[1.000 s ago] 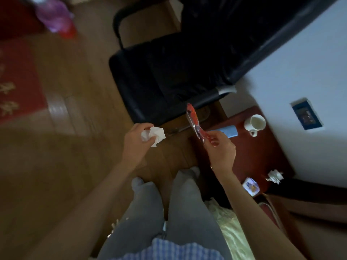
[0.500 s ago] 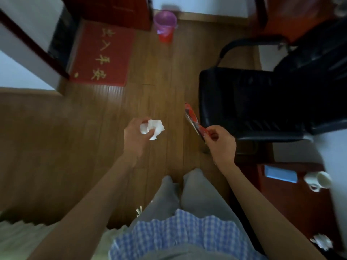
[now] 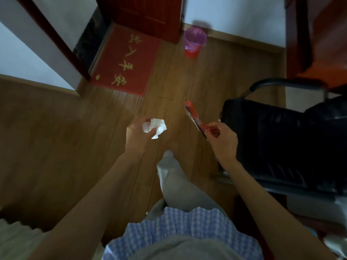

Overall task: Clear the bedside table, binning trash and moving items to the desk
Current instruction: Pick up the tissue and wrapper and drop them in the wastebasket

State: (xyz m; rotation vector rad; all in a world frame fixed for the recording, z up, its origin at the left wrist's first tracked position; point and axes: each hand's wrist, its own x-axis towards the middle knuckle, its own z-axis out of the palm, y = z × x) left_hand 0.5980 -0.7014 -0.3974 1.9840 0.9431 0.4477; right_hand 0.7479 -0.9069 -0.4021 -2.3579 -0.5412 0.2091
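Note:
My left hand (image 3: 138, 134) grips a crumpled white tissue (image 3: 156, 126) over the wooden floor. My right hand (image 3: 222, 141) pinches the lower end of a flat red snack wrapper (image 3: 193, 115), which sticks up and away from me. A small red bin with a purple liner (image 3: 194, 42) stands ahead by the far wall, well beyond both hands. The bedside table is almost out of view; only its dark red edge (image 3: 308, 224) shows at the lower right.
A black office chair (image 3: 285, 139) stands close on my right. A red doormat with yellow characters (image 3: 124, 61) lies before a dark red door (image 3: 142, 14). Dark red furniture (image 3: 319, 34) fills the top right. Bedding (image 3: 16, 239) shows at the lower left.
The view has swung left from the bedside table toward the door and bin, which now lie straight ahead and closer. Both hands keep their hold on the tissue and wrapper.

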